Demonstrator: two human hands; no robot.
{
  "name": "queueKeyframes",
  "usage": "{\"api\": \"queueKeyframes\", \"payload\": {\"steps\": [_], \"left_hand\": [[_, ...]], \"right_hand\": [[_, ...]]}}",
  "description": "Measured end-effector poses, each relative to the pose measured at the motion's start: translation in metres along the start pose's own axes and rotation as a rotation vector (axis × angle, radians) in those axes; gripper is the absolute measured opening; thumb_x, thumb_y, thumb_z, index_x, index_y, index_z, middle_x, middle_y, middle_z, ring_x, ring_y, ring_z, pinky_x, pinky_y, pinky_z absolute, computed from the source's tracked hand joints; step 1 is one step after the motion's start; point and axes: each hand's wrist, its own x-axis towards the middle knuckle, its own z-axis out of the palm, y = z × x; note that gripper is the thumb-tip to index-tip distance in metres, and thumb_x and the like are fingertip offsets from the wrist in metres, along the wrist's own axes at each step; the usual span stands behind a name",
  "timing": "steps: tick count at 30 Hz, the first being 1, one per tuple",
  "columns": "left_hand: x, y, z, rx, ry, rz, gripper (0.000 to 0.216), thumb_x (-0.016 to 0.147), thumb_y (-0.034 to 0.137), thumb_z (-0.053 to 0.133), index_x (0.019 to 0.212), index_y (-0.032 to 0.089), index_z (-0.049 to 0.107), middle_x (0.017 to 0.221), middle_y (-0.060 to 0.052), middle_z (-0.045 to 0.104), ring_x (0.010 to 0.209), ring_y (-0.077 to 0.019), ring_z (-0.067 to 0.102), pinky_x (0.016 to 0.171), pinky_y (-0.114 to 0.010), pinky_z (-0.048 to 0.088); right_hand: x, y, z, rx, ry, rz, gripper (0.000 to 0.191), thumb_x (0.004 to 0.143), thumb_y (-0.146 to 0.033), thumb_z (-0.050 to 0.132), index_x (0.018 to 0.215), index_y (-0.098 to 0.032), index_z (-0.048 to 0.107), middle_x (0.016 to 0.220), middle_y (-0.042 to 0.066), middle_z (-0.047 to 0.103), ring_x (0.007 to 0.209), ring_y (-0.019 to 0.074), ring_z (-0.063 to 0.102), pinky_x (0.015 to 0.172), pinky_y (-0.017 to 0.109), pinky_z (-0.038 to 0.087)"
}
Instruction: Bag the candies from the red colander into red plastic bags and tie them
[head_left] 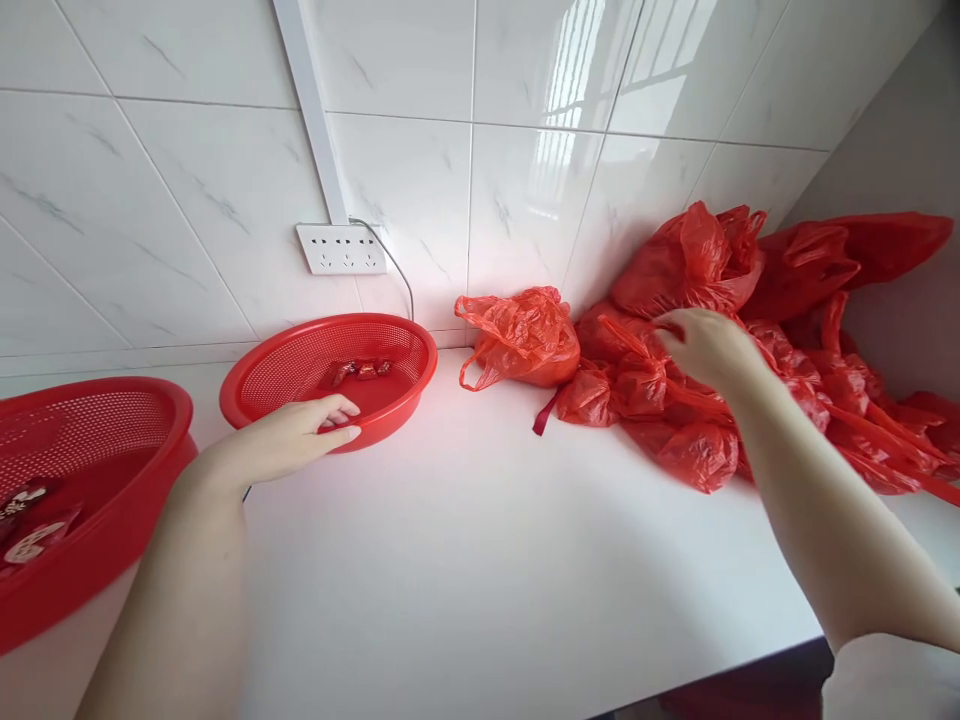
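Note:
My left hand (304, 432) is at the near rim of a round red plastic basket (259, 360), its thumb and fingers apart with nothing between them. Inside that basket lie a few small red-wrapped packets (365, 370). To the right, my right hand (709, 347) reaches into a heap of red plastic bags (694, 455). Its fingers are bent together at the top of a tied red plastic bag (637, 385); the fingertips are partly hidden.
A second red basket (176, 420) at the left edge holds packets with pale contents. One separate red bag (529, 340) stands by the tiled wall. A socket strip (341, 250) with a dark cable is above the white counter (465, 560). A dark red ribbon end (543, 418) lies beside the heap.

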Motion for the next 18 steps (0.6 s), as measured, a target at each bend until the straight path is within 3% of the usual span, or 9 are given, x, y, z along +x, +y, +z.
{"api": "queueKeyframes", "payload": {"steps": [3,6,9,11,14,18], "left_hand": [[-0.004,0.006,0.002,-0.003,0.012,0.017,0.042,0.084,0.060,0.047,0.118,0.037,0.059,0.132,0.001,0.059,0.123,-0.0243,0.054,0.093,-0.037,0.051],[-0.011,0.013,0.003,-0.010,0.046,0.061,0.039,0.085,0.056,0.047,0.117,0.037,0.060,0.130,0.001,0.060,0.120,-0.0242,0.057,0.090,-0.035,0.053],[-0.018,0.019,0.004,0.003,0.081,0.142,0.036,0.087,0.053,0.047,0.115,0.036,0.062,0.126,0.000,0.063,0.115,-0.0254,0.059,0.084,-0.034,0.055],[-0.021,0.023,0.005,0.014,0.117,0.213,0.033,0.089,0.047,0.046,0.114,0.036,0.063,0.123,0.000,0.064,0.111,-0.0256,0.062,0.079,-0.034,0.056],[-0.023,0.035,0.011,0.011,0.256,0.359,0.030,0.091,0.034,0.043,0.114,0.033,0.063,0.121,0.000,0.065,0.110,-0.0239,0.061,0.082,-0.034,0.054],[-0.021,0.064,0.030,-0.103,0.541,0.632,0.031,0.094,0.020,0.040,0.116,0.026,0.061,0.122,-0.002,0.062,0.115,-0.0190,0.057,0.095,-0.032,0.048]], "right_hand": [[0.012,-0.080,0.038,0.067,-0.166,-0.049,0.035,0.093,-0.021,0.037,0.116,-0.020,0.064,0.121,0.014,0.063,0.111,0.0261,0.059,0.097,0.044,0.046],[0.019,-0.146,0.076,0.102,-0.258,-0.087,0.033,0.093,-0.028,0.045,0.117,-0.020,0.066,0.149,0.014,0.037,0.135,0.0291,0.040,0.108,0.046,0.037],[0.029,-0.178,0.106,0.098,-0.355,-0.043,0.030,0.090,-0.031,0.054,0.114,-0.020,0.068,0.155,0.013,0.027,0.144,0.0350,0.019,0.114,0.059,0.015],[0.039,-0.186,0.115,0.137,-0.392,0.029,0.030,0.091,-0.023,0.049,0.115,-0.016,0.066,0.148,0.016,0.040,0.140,0.0342,0.031,0.113,0.059,0.018],[0.047,-0.199,0.103,0.235,-0.377,0.066,0.035,0.095,-0.019,0.037,0.113,-0.014,0.066,0.127,0.014,0.058,0.117,0.0247,0.056,0.102,0.041,0.041],[0.037,-0.228,0.050,0.647,-0.284,-0.004,0.031,0.096,-0.034,0.046,0.115,-0.021,0.066,0.117,0.007,0.062,0.104,0.0188,0.060,0.089,0.031,0.049]]}}
